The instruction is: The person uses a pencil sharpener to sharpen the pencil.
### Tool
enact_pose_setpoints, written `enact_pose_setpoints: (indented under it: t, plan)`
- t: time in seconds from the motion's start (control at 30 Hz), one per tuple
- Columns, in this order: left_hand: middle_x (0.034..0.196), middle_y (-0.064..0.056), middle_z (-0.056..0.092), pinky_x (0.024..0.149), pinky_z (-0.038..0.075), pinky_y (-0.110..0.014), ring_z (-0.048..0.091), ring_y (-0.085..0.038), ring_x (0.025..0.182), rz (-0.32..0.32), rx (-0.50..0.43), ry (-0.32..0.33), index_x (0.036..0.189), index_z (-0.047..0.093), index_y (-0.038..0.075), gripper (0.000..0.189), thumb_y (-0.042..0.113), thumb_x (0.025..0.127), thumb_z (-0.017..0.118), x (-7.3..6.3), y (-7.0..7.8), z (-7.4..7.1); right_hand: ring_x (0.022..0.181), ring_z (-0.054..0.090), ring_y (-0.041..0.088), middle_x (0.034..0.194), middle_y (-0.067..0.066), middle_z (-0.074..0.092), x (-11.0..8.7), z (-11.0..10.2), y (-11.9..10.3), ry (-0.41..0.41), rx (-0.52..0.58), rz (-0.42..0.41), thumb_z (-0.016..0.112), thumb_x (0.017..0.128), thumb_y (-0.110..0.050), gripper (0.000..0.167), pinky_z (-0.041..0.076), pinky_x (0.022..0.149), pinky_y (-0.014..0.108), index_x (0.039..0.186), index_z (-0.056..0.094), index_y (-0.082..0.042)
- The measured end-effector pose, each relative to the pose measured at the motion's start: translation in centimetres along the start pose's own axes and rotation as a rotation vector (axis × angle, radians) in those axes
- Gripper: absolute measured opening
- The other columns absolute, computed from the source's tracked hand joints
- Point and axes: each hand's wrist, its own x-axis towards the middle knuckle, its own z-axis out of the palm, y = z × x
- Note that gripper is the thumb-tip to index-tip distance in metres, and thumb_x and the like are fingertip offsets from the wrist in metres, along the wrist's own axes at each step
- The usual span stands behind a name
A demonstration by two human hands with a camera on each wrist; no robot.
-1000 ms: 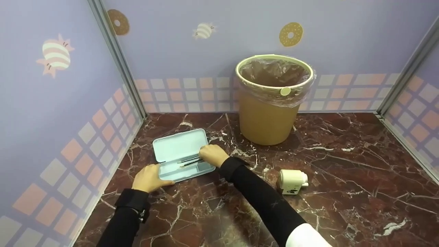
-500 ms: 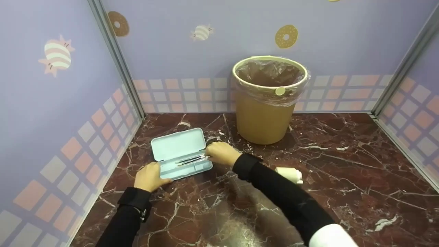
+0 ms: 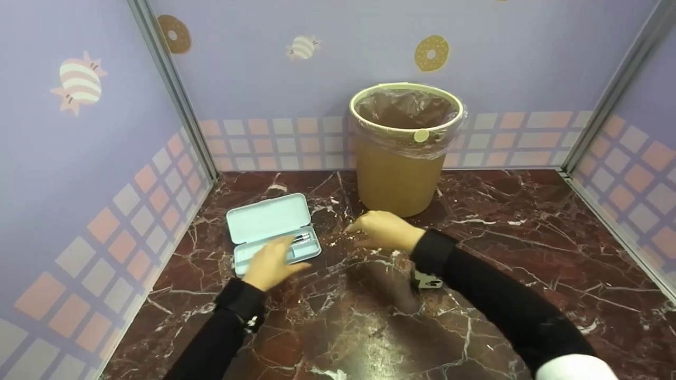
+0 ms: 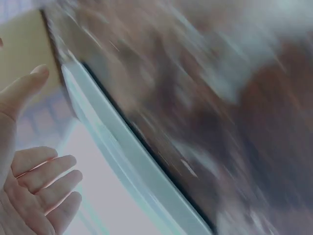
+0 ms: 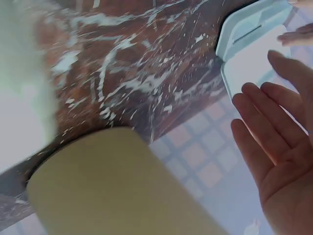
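Note:
A light blue pencil case (image 3: 270,217) lies unfolded on the left of the marbled tabletop, its lid leaning back. Slim dark pencil-like sticks (image 3: 302,238) are in its tray, partly covered by my left hand (image 3: 270,264). That hand hovers over the tray's front with thumb and fingers spread; its palm (image 4: 19,205) holds nothing. To the right of the case, my right hand (image 3: 384,231) is raised in front of the bin, fingers loosely extended and holding nothing. A cream pencil sharpener (image 3: 428,282) is mostly hidden behind my right forearm.
A tan bin (image 3: 398,177) with a clear plastic liner stands at the back against the patterned wall (image 3: 253,79). Small pale specks dot the tabletop near the bin's base. Another wall rises close along the left side.
My right hand has left the case and moved right toward the sharpener. My left hand has let go of the case's left end and shifted right across its front.

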Motion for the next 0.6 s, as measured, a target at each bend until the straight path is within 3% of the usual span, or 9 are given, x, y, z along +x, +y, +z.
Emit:
enact_pose_setpoints:
  t: [0.17,0.4,0.6]
  plan:
    - [0.142,-0.026,0.061,0.112,0.047,-0.054,0.06,-0.042,0.131,0.117,-0.063,-0.02,0.14,0.056,-0.004,0.078,0.039,0.081,0.084,0.7,4.1,1.7,0.091,0.077,0.028,0.112,0.012,0.079,-3.7,-1.1,1.6,0.006,0.053,0.043,0.079,0.088,-0.028,0.039,0.061,0.087,0.043,0.121,0.075,-0.008]
    - [0.148,-0.02,0.058,0.115,0.046,-0.049,0.058,-0.036,0.136,0.245,-0.045,-0.105,0.145,0.053,0.0,0.08,0.045,0.084,0.08,1.6,8.9,4.3,0.094,0.077,0.03,0.114,0.017,0.078,-8.8,-1.1,4.2,0.003,0.098,0.096,0.083,0.083,-0.035,0.052,0.061,0.087,0.045,0.121,0.073,-0.001]
    - [0.147,-0.017,0.06,0.114,0.048,-0.046,0.06,-0.031,0.135,0.285,-0.063,-0.129,0.145,0.054,0.004,0.079,0.047,0.085,0.079,2.1,11.6,6.4,0.086,0.076,0.026,0.11,0.017,0.078,-12.0,-0.2,5.3,-0.034,0.167,0.154,0.086,0.079,-0.04,0.062,0.062,0.08,0.04,0.124,0.071,0.001]
